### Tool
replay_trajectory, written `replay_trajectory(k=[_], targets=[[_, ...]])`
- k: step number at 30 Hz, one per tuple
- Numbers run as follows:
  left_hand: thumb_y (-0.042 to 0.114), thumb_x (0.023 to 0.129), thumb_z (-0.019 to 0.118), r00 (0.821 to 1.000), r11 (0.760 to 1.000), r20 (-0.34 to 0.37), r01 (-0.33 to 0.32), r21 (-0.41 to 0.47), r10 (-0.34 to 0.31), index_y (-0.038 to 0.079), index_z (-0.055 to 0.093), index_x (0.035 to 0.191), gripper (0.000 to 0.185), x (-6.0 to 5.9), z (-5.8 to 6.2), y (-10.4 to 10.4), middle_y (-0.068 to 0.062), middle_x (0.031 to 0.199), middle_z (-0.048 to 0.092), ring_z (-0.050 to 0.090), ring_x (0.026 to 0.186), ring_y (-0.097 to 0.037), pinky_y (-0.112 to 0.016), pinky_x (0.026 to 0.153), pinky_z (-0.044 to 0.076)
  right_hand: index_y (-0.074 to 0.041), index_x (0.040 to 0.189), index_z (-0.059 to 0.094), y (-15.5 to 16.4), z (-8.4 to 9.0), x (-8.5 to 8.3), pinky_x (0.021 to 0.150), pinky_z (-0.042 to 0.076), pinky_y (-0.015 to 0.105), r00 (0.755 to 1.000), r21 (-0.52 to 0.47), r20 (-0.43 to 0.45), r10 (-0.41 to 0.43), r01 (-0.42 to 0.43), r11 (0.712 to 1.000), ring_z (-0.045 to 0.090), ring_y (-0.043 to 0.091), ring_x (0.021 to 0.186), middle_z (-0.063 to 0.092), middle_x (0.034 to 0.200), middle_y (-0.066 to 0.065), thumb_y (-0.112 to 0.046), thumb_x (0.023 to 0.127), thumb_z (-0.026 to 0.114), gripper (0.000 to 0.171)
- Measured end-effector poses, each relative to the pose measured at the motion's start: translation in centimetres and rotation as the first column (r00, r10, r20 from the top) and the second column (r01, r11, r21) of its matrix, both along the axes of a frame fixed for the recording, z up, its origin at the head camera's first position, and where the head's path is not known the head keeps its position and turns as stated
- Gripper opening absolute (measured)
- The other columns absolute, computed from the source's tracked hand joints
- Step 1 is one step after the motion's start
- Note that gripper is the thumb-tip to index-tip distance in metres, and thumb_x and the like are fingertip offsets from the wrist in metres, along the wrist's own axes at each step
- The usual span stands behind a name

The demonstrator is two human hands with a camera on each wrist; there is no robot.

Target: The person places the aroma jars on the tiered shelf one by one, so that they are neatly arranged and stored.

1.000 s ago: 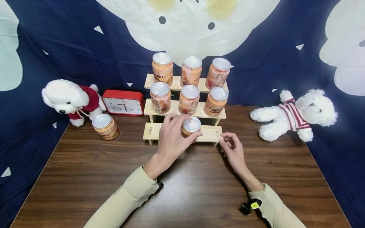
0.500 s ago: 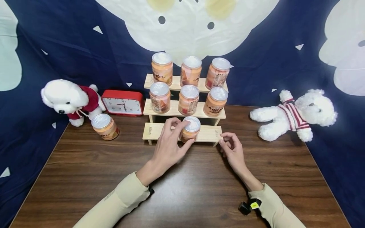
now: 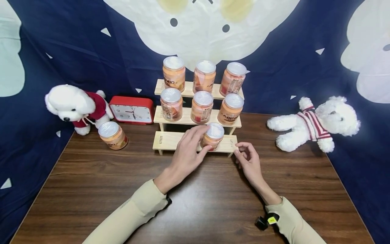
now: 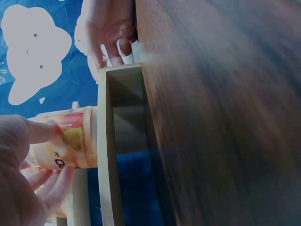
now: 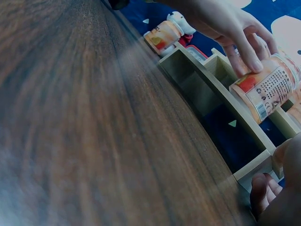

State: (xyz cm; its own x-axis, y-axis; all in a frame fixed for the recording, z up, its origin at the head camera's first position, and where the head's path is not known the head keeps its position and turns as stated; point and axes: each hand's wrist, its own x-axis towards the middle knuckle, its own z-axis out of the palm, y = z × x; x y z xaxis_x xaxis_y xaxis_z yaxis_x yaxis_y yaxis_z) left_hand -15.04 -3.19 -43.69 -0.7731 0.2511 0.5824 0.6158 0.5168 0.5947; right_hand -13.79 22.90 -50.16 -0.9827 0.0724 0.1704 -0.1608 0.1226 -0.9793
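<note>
**Left hand holds a can on the lowest step**

Head view: the left hand (image 3: 189,154) curls its fingers round an orange can (image 3: 213,136), upright on the lowest step of the wooden rack (image 3: 166,140), right of its middle. The right hand (image 3: 248,161) rests at the step's right end, fingers loosely bent, holding nothing. Free room lies left on that step.

Left wrist view: thumb and fingers (image 4: 40,132) pinch the can (image 4: 70,143).

Right wrist view: fingers (image 5: 244,56) lie on the can (image 5: 265,89); the step's edge is just below it.
</note>
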Motion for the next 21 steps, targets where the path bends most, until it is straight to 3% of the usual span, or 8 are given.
replay_trajectory(k=[6,21], targets=[[0.005,0.092,0.09,1.0,1.0,-0.023,-0.004,-0.016,0.004,0.009,0.062,0.156,0.071,-0.26,-0.03,0.42,-0.019,0.138,0.059,0.065,0.119,-0.034,-0.053,0.099,0.062,0.012,0.128,0.061,0.02,-0.08,0.03,0.043,0.045,0.019,1.0,-0.009,-0.012,0.004,-0.004,1.0,0.057,0.012,0.06,0.065,0.09,0.002,0.008,0.106,0.065,0.023],[0.006,0.092,0.09,0.999,0.998,-0.041,-0.008,-0.056,0.005,0.009,0.06,0.158,0.072,-0.66,-0.23,0.56,-0.019,0.137,0.059,0.066,0.113,-0.033,-0.052,0.091,0.065,0.011,0.128,0.061,-0.03,0.01,0.07,0.044,0.046,0.018,1.0,0.004,0.002,-0.002,0.002,1.0,0.057,0.012,0.06,0.066,0.091,0.001,0.008,0.106,0.065,0.023]])
